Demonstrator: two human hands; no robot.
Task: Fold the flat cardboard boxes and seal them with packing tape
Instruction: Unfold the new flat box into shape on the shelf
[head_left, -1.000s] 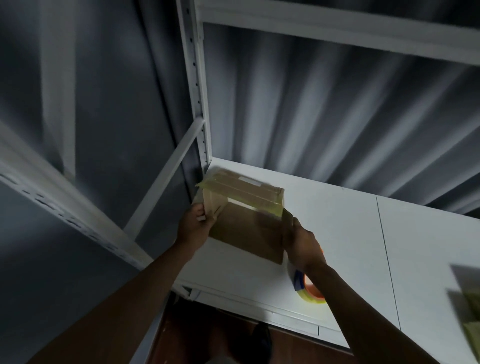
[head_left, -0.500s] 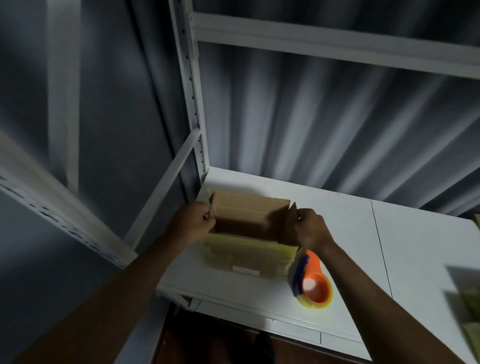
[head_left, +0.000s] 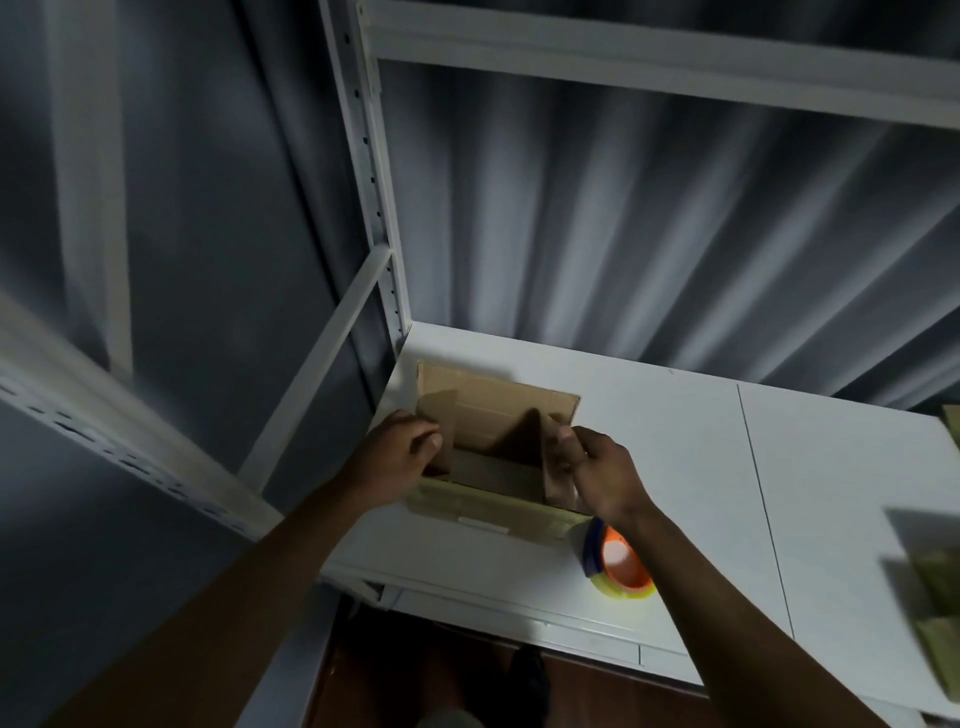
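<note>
A small cardboard box (head_left: 498, 457) sits open-side up on the white table (head_left: 675, 467), near its back left corner beside the shelf upright (head_left: 382, 208), and lies directly between the two hands. The left hand (head_left: 397, 457) grips the short flap at the box's left end, fingers curled over its edge with the thumb on the inner face; the right hand (head_left: 597, 467) pinches the short flap at the right end between thumb and curled fingers. Yellowish tape bands the near wall of the box, just below the open top. A tape dispenser (head_left: 615, 564), orange-cored with a roll of yellowish tape, rests on the table just under the right wrist, close to the box's near right corner. Half a second ago both end flaps stood more upright and the hands held them wider; a second ago the box was tipped, taped bottom facing away and up. Now the flaps lean inward over the cavity. Both forearms reach up from the lower edge of the view, converging on the box, wrists nearly straight
</note>
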